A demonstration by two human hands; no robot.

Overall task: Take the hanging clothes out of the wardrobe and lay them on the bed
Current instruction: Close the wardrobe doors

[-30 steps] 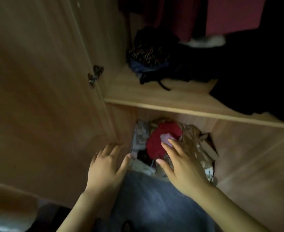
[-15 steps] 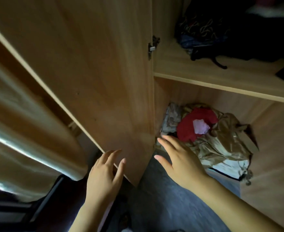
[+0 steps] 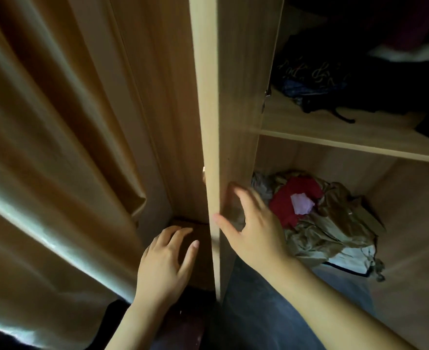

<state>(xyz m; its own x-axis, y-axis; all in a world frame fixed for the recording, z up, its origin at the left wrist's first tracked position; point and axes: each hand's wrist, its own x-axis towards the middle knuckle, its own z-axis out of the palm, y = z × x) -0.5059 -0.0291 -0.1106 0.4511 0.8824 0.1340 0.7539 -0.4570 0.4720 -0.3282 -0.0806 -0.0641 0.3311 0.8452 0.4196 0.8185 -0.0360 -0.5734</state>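
The wooden wardrobe door (image 3: 210, 102) stands edge-on in the middle of the view. My right hand (image 3: 253, 226) rests flat against its inner face with fingers spread, the thumb near the door's edge. My left hand (image 3: 165, 263) hovers open on the outer side of the door, holding nothing. Inside, a pile of crumpled clothes (image 3: 317, 218), red, pink and khaki, lies on the wardrobe floor. Dark clothes (image 3: 334, 79) are heaped on the shelf (image 3: 347, 142) above. A dark red hanging garment (image 3: 410, 21) shows dimly at the top right.
A beige curtain (image 3: 46, 147) hangs at the left, close to the door. A grey-blue fabric (image 3: 271, 319) lies below my right forearm in front of the wardrobe. A dark surface (image 3: 190, 238) sits under my left hand.
The view has swung left, so the door now appears edge-on and the curtain fills the left. My right hand has moved onto the door's inner face; the left hand stays open beside it.
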